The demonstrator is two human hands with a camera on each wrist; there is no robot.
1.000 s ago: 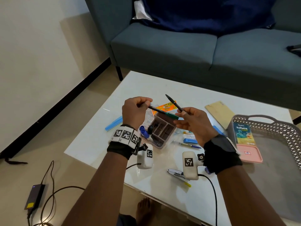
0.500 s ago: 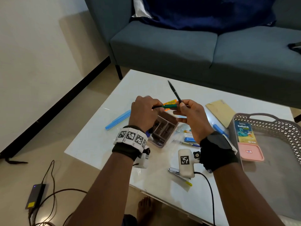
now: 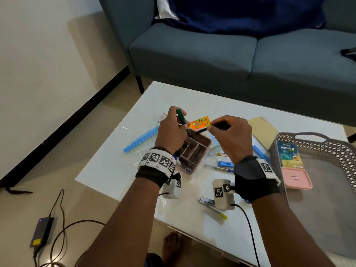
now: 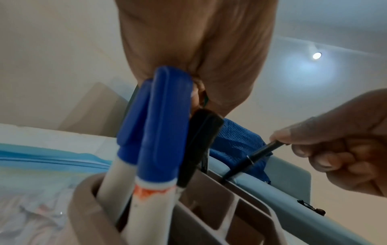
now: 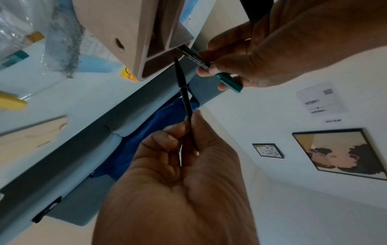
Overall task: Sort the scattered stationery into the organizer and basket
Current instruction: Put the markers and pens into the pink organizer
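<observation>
Both hands hang over the far end of the brown organizer (image 3: pixel 194 154), which sits mid-counter (image 3: pixel 115 170) with its compartments open to the ceiling. The left hand (image 3: pixel 171 130) curls round a green-capped pen (image 3: pixel 182 120), cap end up at about 12 o'clock, dark tip angled down to 5 o'clock and reaching the organizer's far rim. The right hand (image 3: pixel 229 135) pinches a slim black pen (image 5: pixel 185 102) between thumb and fingertips; in the right wrist view its point aims toward the organizer's far compartment, just short of the green pen's tip.

From the left wrist view, two blue-capped markers (image 4: pixel 159 119) and a black-capped marker (image 4: pixel 199 145) stand upright in the organizer's near-left compartment, right under the left wrist.

At 3 o'clock from the organizer, well apart, stands the lattice basket (image 3: pixel 327 147), a printed box (image 3: pixel 289 155) and a pink case (image 3: pixel 296 178) inside it. An orange price card (image 3: pixel 200 122) lies between the hands, beyond the organizer. A blue zip strip (image 3: pixel 140 139) lies at 9 o'clock, loose blue pens (image 3: pixel 225 164) at 4 o'clock under the right wrist.
</observation>
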